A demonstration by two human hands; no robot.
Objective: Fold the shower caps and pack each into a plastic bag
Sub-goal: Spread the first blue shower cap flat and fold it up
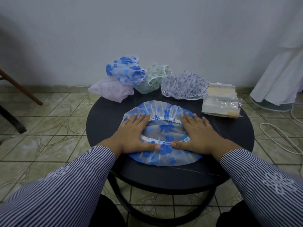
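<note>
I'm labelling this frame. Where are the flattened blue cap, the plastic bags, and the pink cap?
flattened blue cap [164, 158], head view, near ruffle
plastic bags [221, 104], head view, top bag
pink cap [111, 90], head view, middle

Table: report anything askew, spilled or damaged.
Nothing stands out. Both hands, left and right, press a blue-flowered cap flat; four unfolded caps and the bag stack sit at the table's far edge.

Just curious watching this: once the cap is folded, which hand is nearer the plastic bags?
The right hand, probably. The plastic bags lie at the table's right edge, beyond it; the left hand presses the cap's far side.
</note>
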